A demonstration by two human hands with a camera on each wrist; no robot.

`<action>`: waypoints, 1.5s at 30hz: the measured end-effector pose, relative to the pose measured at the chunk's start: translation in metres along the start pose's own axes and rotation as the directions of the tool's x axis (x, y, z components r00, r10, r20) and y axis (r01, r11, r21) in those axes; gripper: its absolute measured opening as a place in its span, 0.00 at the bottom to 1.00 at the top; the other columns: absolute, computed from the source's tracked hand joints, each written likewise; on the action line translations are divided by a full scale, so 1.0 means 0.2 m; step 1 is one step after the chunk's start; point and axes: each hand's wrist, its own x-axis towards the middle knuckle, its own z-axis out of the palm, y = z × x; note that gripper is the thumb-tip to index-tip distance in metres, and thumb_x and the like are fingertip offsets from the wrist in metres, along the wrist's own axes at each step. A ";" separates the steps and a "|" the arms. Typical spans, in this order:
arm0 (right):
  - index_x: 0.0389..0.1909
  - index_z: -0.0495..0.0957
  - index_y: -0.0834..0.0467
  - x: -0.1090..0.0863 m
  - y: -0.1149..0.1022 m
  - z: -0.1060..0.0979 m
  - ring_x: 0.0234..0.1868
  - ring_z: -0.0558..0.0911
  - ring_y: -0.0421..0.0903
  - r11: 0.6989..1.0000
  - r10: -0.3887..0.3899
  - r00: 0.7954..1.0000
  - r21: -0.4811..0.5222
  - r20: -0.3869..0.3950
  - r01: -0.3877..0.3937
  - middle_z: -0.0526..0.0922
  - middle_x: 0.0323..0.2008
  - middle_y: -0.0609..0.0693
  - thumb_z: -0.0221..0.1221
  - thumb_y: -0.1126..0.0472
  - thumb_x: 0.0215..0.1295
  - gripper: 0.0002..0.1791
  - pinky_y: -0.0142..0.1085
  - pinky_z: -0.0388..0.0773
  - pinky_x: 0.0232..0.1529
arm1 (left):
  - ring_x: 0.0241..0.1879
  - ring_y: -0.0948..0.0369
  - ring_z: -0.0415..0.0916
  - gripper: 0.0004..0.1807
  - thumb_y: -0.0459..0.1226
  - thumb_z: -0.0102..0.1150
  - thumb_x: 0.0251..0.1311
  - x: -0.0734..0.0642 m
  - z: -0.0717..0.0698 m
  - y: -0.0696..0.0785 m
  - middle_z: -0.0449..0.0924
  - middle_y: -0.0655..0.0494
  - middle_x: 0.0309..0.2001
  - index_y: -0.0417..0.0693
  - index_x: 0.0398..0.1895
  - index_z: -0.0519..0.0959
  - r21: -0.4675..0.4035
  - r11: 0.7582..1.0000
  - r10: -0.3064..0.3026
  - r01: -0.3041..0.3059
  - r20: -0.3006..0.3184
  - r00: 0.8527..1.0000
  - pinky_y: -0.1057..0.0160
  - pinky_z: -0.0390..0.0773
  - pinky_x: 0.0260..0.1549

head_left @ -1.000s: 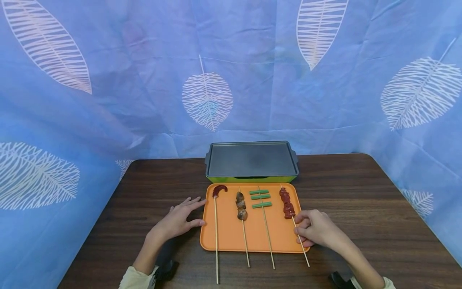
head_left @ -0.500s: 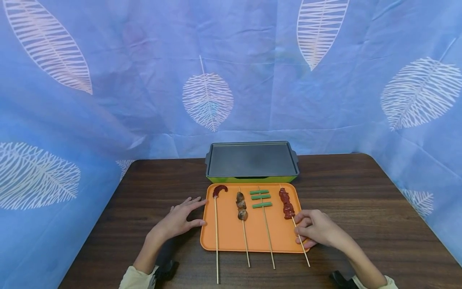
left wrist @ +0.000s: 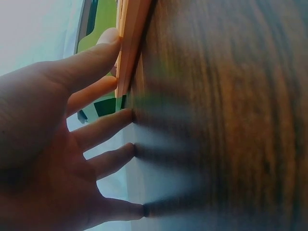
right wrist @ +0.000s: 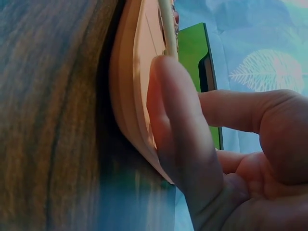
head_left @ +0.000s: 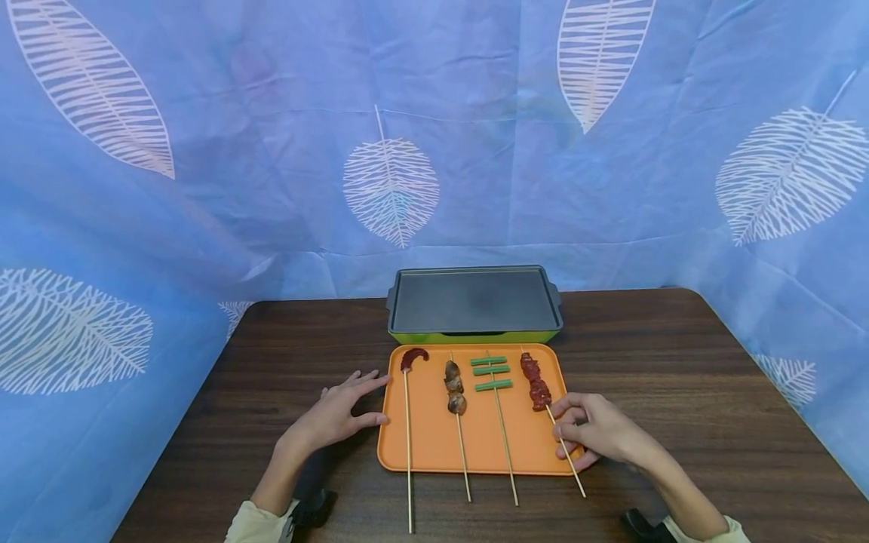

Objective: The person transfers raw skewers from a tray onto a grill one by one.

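An orange tray [head_left: 434, 445] lies on the table, bearing a row of skewers. At its right side my right hand [head_left: 594, 430] pinches the stick of a red meat skewer [head_left: 535, 381] between thumb and fingers. My left hand [head_left: 339, 411] touches the tray's left edge with thumb and index finger, its fingers spread; in the left wrist view the other fingertips [left wrist: 126, 115] reach the tabletop. From left to right lie a skewer with a dark red curled piece [head_left: 410, 356], one with brown chunks [head_left: 454, 388] and one with green bars [head_left: 492, 370].
Behind the tray stands a green griddle with a dark flat plate [head_left: 475, 302], close to the tray's far edge. The dark wooden table [head_left: 652, 362] extends on both sides. A blue leaf-patterned cloth [head_left: 475, 188] hangs behind. Several sticks overhang the tray's near edge.
The red meat skewer has turned slightly: its meat end has shifted a little to the left and its stick end slightly right. My left hand has not moved.
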 end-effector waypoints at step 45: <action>0.67 0.61 0.77 -0.07 -0.07 0.00 0.46 0.83 0.60 0.984 -0.162 0.961 0.106 0.224 0.142 0.74 0.49 0.68 0.56 0.68 0.75 0.26 0.51 0.87 0.32 | 0.77 0.35 0.50 0.38 0.52 0.65 0.67 0.00 0.00 0.00 0.61 0.41 0.77 0.53 0.77 0.68 -0.020 1.000 0.004 -0.004 0.000 1.000 0.15 0.43 0.58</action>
